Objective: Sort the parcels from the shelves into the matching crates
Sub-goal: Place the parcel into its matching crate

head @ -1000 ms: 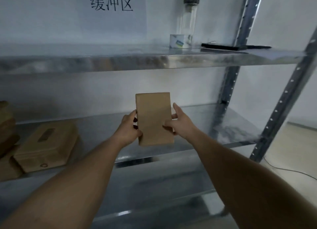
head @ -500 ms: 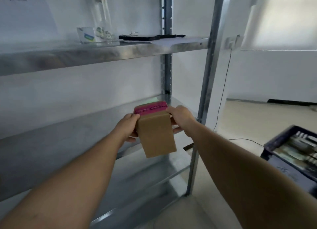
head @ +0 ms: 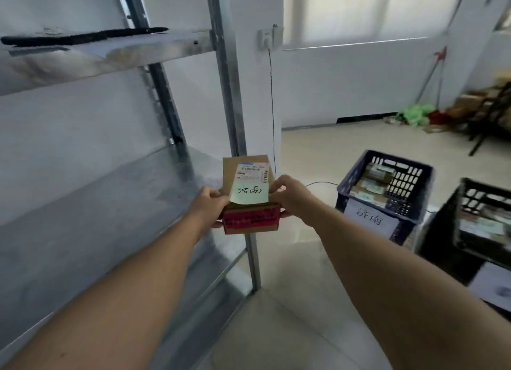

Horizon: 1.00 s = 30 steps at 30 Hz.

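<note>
Parcel [head: 249, 176] first: we hold a small brown cardboard box in front of us with both hands, just off the right end of the metal shelving [head: 110, 203]. Our left hand [head: 207, 206] clamps its left edge and our right hand [head: 290, 195] clamps its right edge — fingers wrapped around the sides, thumbs on top. A white shipping label [head: 253, 172] sits on the upper face, and below it a pale green sticky note [head: 249, 193] carries two handwritten characters. Red tape [head: 250, 219] runs across the near end of the box. On the floor to our right stands a blue crate [head: 387, 187] with parcels inside and a white paper sign [head: 370, 219] on its front — the sign's characters look like those on the note. A black crate [head: 470, 220] stands just beside it, nearer to us, also partly filled.
</note>
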Each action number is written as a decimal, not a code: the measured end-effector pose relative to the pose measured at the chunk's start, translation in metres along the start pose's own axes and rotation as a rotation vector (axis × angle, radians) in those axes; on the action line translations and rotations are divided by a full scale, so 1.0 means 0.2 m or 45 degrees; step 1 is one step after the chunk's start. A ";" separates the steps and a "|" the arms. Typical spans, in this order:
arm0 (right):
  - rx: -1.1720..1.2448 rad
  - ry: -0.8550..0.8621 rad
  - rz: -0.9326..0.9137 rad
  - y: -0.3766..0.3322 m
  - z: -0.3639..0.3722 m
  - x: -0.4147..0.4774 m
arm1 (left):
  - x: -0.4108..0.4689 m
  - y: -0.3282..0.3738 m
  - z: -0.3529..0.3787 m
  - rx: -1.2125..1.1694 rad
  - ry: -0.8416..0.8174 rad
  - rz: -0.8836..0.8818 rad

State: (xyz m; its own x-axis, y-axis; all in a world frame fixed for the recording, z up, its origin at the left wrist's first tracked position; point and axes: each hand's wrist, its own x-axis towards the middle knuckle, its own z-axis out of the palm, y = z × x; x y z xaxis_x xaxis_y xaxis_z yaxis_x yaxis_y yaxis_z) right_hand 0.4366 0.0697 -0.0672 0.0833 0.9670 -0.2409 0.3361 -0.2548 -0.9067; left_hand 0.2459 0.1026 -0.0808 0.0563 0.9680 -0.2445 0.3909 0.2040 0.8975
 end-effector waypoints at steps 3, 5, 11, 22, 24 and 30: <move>-0.045 0.142 0.010 0.10 -0.09 0.01 | 0.08 0.02 0.12 0.063 -0.101 0.149; -0.081 0.250 -0.002 0.13 -0.16 0.03 | 0.13 0.05 0.19 0.031 -0.202 0.245; 0.008 0.313 0.049 0.13 -0.32 0.08 | 0.29 0.16 0.34 0.060 -0.406 0.409; -0.200 0.555 0.094 0.23 -0.42 0.15 | 0.54 0.22 0.58 0.126 -0.665 0.528; -0.200 0.597 0.109 0.26 -0.45 0.17 | 0.58 0.23 0.65 0.126 -0.714 0.555; -0.255 0.651 0.178 0.44 -0.67 0.23 | 0.68 0.29 0.96 0.204 -0.790 0.609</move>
State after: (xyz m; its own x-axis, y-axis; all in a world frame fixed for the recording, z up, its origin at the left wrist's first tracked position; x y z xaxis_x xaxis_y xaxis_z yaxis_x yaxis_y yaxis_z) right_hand 0.5953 0.0922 -0.1107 0.5668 0.8164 -0.1103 0.4567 -0.4229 -0.7827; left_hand 0.4526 0.2180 -0.1317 0.7337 0.6778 -0.0483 0.3199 -0.2817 0.9046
